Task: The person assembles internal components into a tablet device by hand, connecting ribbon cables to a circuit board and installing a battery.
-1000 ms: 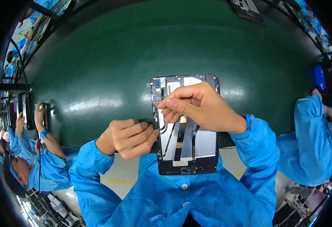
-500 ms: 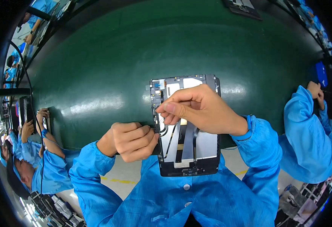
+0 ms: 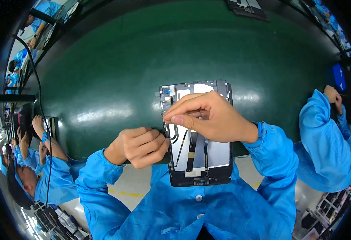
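Observation:
An opened tablet (image 3: 199,181) lies with its inside facing up. Its frame is black, with silver-white panels, dark ribbon cables and small circuit parts along the top left. The lower end reaches past the table's near edge, toward my body. My left hand (image 3: 141,147) is closed at the tablet's left edge, its fingertips against the frame. Over the upper middle of the tablet reaches my right hand (image 3: 207,119), thumb and forefinger pinched together at the left edge, near a curved black cable (image 3: 174,135). Whatever sits in that pinch is too small or hidden to make out.
A green tabletop (image 3: 143,52) spreads around the tablet. Another dark device (image 3: 248,9) lies at the far edge. Co-workers in blue sit on both sides, the left one (image 3: 55,172) handling a device. A black cable (image 3: 38,88) hangs at the left; a blue object (image 3: 339,77) stands far right.
My right hand's fingers have closed more tightly together and shifted slightly left at the tablet's edge. My left hand stays nearly in place. The co-worker at the left has moved their hands.

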A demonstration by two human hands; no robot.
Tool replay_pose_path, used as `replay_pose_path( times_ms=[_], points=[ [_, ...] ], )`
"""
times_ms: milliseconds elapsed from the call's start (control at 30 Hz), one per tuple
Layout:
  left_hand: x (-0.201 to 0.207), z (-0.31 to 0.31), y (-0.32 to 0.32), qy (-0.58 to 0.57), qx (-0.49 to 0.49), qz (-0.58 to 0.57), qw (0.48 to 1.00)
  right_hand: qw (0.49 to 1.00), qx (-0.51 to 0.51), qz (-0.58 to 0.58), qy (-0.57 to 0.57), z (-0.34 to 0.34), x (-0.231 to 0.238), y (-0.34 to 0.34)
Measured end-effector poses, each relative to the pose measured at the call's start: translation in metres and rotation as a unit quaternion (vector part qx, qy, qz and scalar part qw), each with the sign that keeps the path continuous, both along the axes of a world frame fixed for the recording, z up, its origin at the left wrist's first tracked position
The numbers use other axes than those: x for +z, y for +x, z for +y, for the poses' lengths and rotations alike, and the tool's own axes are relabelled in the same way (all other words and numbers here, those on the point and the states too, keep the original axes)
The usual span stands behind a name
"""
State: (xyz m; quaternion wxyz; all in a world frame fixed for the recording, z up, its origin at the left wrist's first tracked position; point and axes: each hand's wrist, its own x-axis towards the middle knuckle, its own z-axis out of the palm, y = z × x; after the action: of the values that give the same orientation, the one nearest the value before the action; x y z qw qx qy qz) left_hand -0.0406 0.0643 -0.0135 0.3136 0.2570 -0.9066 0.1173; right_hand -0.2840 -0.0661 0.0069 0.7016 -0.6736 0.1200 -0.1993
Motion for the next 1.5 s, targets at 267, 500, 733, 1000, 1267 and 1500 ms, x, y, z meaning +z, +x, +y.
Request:
replay_pose_path(
  times_ms=[267, 500, 733, 1000, 1267, 1500],
  points=[
    [-0.005, -0.007, -0.002, -0.018, 0.042, 0.025, 0.999, 0.999, -0.022, 0.033, 0.023, 0.006, 0.009, 0.000],
    [-0.003, -0.009, 0.000, -0.001, 0.067, -0.003, 0.998, 0.998, -0.059, 0.024, -0.001, -0.002, 0.013, 0.002],
    [-0.004, -0.013, 0.005, 0.006, 0.087, -0.004, 0.996, 0.995, -0.083, 0.032, -0.050, -0.003, 0.010, 0.009],
    [-0.005, -0.016, 0.004, 0.009, 0.120, 0.008, 0.993, 0.988, -0.105, 0.054, -0.098, 0.001, 0.011, 0.013],
    [-0.005, -0.018, 0.013, 0.041, 0.138, 0.031, 0.989, 0.988, -0.109, 0.064, -0.086, 0.001, 0.009, 0.013],
    [-0.005, -0.018, 0.014, 0.116, 0.124, 0.100, 0.980, 0.986, -0.130, 0.053, -0.093, 0.004, 0.006, 0.012]
  ],
)
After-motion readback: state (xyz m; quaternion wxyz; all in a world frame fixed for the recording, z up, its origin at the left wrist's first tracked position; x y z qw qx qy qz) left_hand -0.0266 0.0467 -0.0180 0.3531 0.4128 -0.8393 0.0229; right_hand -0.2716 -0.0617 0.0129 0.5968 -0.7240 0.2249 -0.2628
